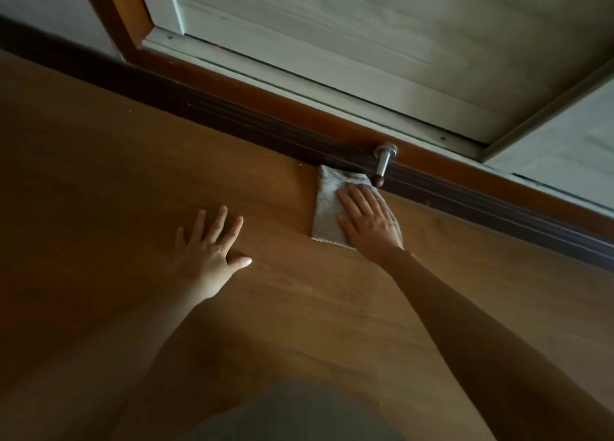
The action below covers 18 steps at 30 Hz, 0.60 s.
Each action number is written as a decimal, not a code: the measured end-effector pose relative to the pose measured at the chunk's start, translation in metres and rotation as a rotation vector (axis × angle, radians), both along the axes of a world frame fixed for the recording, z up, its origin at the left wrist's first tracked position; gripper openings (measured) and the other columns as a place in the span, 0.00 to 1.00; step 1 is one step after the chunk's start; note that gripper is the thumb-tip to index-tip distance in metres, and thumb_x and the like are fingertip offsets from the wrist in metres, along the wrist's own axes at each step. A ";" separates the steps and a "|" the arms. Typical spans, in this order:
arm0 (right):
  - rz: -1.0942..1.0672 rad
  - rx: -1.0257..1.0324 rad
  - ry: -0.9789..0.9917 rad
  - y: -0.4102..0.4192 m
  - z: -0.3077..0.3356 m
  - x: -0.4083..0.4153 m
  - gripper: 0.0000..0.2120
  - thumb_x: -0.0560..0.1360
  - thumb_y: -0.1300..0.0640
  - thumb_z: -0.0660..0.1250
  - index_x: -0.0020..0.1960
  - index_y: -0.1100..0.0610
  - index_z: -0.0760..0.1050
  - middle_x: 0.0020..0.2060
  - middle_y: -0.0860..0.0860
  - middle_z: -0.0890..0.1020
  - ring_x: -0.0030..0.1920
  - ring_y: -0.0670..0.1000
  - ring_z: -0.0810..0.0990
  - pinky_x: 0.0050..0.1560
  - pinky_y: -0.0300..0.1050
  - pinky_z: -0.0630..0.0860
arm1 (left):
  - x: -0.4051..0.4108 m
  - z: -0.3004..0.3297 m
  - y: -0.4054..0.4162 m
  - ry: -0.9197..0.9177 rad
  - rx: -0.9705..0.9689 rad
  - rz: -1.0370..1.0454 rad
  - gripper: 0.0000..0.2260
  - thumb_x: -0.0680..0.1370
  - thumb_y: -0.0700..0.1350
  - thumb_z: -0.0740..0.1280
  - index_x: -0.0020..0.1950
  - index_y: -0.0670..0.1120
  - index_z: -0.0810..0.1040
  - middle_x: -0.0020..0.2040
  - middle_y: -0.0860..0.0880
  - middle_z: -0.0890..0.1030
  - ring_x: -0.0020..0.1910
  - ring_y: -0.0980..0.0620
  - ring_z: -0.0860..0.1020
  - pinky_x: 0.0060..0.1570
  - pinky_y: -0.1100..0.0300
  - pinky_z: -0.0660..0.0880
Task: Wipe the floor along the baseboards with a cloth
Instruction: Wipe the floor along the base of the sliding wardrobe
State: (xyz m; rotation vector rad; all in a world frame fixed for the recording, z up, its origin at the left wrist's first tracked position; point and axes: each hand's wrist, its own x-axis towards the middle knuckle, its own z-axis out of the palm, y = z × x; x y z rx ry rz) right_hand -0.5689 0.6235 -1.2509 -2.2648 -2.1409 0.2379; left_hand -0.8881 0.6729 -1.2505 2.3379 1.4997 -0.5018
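A folded grey cloth lies flat on the brown wooden floor, its far edge touching the dark baseboard. My right hand presses palm-down on the cloth's right half, fingers stretched toward the baseboard. To the left, my left hand rests flat on the bare floor with fingers spread, holding nothing. Both forearms reach in from the bottom of the view.
A metal doorstop sticks out of the baseboard just right of the cloth's far corner. Above the baseboard runs a wooden frame with pale sliding panels. A white wall is at upper left.
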 end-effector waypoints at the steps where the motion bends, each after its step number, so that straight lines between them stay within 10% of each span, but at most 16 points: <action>1: -0.027 -0.009 0.023 -0.006 0.000 0.004 0.29 0.80 0.39 0.43 0.77 0.49 0.57 0.76 0.51 0.60 0.77 0.54 0.52 0.77 0.51 0.46 | 0.000 0.000 0.000 0.001 0.004 -0.009 0.36 0.77 0.69 0.50 0.78 0.59 0.38 0.78 0.53 0.33 0.77 0.44 0.36 0.74 0.39 0.45; 10: 0.151 -0.027 0.031 0.084 -0.001 -0.085 0.26 0.82 0.43 0.48 0.78 0.49 0.52 0.77 0.51 0.57 0.77 0.54 0.50 0.77 0.52 0.46 | 0.001 0.004 0.001 0.025 -0.028 0.000 0.35 0.77 0.69 0.51 0.77 0.60 0.36 0.77 0.54 0.31 0.77 0.46 0.35 0.75 0.41 0.44; 18: -0.059 0.066 -0.031 -0.034 -0.010 0.039 0.28 0.81 0.41 0.46 0.75 0.53 0.63 0.74 0.54 0.66 0.76 0.56 0.58 0.76 0.53 0.53 | 0.002 0.007 0.001 0.031 -0.033 0.013 0.35 0.78 0.68 0.51 0.78 0.60 0.37 0.78 0.54 0.32 0.77 0.46 0.35 0.75 0.40 0.45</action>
